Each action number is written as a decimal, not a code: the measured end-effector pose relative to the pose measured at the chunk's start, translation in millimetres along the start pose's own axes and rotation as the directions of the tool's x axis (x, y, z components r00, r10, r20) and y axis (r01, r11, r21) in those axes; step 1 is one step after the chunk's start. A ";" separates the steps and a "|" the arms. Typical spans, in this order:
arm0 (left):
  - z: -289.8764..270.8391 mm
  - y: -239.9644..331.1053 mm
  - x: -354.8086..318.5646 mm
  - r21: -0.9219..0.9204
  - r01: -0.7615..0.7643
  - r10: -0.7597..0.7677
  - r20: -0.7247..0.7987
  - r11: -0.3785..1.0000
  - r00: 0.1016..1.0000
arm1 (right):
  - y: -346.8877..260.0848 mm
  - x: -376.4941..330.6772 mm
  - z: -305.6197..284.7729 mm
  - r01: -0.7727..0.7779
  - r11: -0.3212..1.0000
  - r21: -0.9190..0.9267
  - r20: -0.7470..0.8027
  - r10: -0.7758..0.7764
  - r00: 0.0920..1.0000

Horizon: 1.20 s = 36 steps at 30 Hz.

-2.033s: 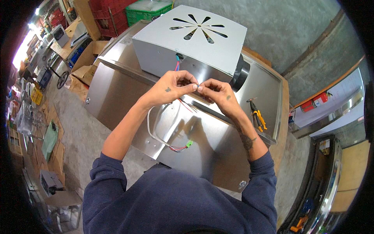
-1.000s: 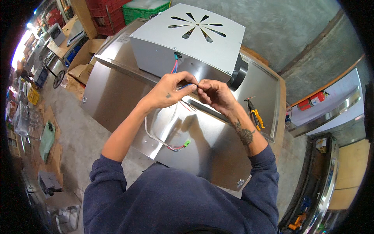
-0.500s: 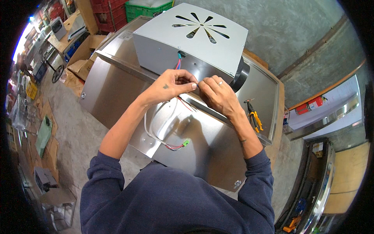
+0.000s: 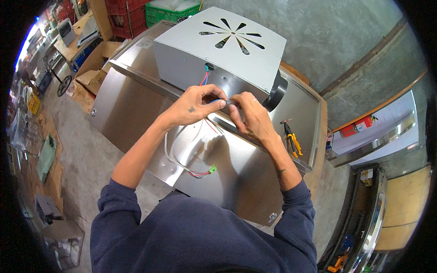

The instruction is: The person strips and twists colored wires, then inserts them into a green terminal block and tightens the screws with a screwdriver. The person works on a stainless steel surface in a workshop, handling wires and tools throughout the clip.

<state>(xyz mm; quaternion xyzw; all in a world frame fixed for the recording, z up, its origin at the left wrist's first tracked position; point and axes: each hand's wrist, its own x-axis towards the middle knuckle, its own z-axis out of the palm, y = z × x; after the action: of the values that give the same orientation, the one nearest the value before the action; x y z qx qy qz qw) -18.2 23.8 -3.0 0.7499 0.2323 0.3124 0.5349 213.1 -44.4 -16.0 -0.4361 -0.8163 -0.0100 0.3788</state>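
Note:
Both my hands meet in front of a grey metal box (image 4: 182, 63) with petal-shaped slots in its top. My left hand (image 4: 193, 105) pinches a thin blue wire (image 4: 224, 103) between thumb and fingertips. At the wire's other side, my right hand (image 4: 252, 117) has its thumb and index finger closed on it. Red and blue wires (image 4: 204, 78) leave a hole in the box's front through a teal piece and run down behind my left hand. Below the hands, a white cable (image 4: 169, 152) loops over the steel panel (image 4: 227, 182) and ends in a green connector (image 4: 212, 169).
Pliers with yellow and black handles (image 4: 292, 140) lie on the steel to the right, beside the box's black round outlet (image 4: 276, 92). Red crates (image 4: 125, 20) and a green crate (image 4: 166, 16) stand behind. Cardboard boxes (image 4: 93, 79) are at the left; a fire extinguisher (image 4: 357, 126) is at the right.
My right hand's fingers have shifted, so its thumb now shows and the blue wire is visible between the hands. The whole view has moved slightly.

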 end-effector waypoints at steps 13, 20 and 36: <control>23.8 -12.8 -16.6 0.645 -0.427 0.585 -0.037 0.633 0.810 | -6.4 -1.2 1.8 0.122 0.963 -0.241 0.022 -0.120 0.993; 21.1 -29.8 -20.2 0.780 -0.522 0.701 0.155 0.346 0.696 | -3.2 -26.3 21.2 -0.667 -0.158 0.728 0.650 0.467 0.600; 13.5 -6.2 -22.8 0.486 -0.375 0.453 -0.049 0.789 0.890 | -45.8 -16.2 18.1 -0.391 0.865 0.314 0.002 0.411 0.911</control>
<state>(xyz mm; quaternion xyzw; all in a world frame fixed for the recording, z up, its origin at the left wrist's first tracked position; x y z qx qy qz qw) -24.4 1.4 -17.0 0.8599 0.1723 0.4177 0.2375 174.5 -77.9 -24.6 -0.5313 -0.6864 0.1820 0.4621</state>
